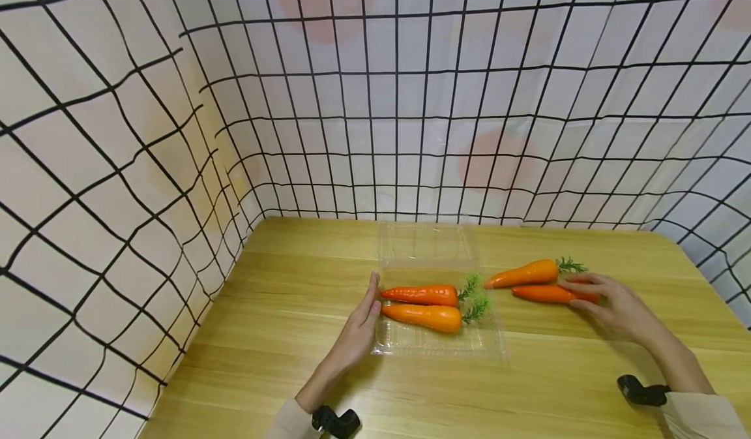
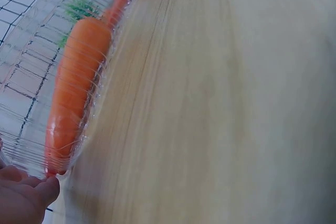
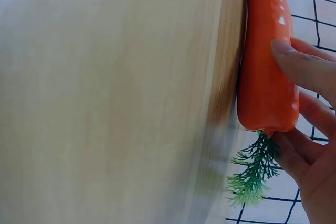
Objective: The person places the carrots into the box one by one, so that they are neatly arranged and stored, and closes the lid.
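Note:
A clear plastic clamshell box (image 1: 434,346) lies opened out on the table, its lid (image 1: 425,243) folded toward the back. Two orange carrots with feathery green tops, a redder one (image 1: 419,294) and a lighter one (image 1: 431,317), lie side by side in the base, tips to the left. Along the box's left edge rests my left hand (image 1: 354,336), fingers extended, fingertips at the carrot tips. My right hand (image 1: 618,305) grips a red-orange carrot (image 3: 268,61) near its leafy end, thumb on one side and fingers on the other. Just behind it lies another orange carrot (image 1: 528,273).
Black wire grid panels (image 1: 422,100) backed with pale sheeting stand along the back and both sides of the wooden table (image 1: 281,295). Each wrist carries a small black device, such as the left one (image 1: 336,421).

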`<move>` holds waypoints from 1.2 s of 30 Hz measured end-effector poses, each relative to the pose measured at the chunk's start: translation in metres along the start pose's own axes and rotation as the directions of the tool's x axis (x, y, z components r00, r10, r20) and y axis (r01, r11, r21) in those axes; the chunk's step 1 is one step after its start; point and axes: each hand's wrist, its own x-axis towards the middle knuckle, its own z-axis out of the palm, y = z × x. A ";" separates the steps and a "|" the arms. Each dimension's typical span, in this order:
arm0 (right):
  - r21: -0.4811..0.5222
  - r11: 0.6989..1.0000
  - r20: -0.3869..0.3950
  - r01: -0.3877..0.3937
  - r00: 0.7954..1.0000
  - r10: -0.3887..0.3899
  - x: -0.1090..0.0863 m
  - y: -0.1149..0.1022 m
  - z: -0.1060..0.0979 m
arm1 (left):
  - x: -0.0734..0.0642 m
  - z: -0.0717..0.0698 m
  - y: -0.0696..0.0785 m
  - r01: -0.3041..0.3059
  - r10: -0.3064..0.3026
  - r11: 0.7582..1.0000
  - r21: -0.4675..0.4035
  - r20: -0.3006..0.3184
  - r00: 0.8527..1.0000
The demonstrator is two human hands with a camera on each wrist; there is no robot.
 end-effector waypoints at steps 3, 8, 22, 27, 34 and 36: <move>-0.015 1.000 -0.026 0.020 0.999 -0.020 -0.002 0.001 0.001 | 0.000 0.001 -0.001 -0.008 0.008 1.000 0.003 -0.002 1.000; 0.003 1.000 -0.040 0.020 0.999 -0.020 -0.005 0.000 0.000 | 0.000 0.001 -0.001 -0.013 0.013 1.000 0.002 -0.002 1.000; 0.153 0.974 -0.204 0.164 0.970 -0.131 0.004 -0.042 -0.017 | 0.000 0.000 -0.001 0.010 -0.010 1.000 -0.006 0.005 1.000; 0.200 0.963 -0.202 0.179 0.970 -0.139 0.013 -0.070 -0.020 | 0.000 0.000 -0.001 -0.003 0.003 1.000 -0.001 0.000 1.000; 0.272 0.932 -0.176 0.238 0.965 -0.194 0.023 -0.100 -0.015 | 0.000 0.001 -0.001 -0.006 0.006 1.000 0.002 -0.001 1.000; 0.280 0.926 -0.177 0.254 0.962 -0.210 0.025 -0.105 -0.013 | 0.001 0.001 -0.002 -0.014 0.014 1.000 0.006 -0.005 1.000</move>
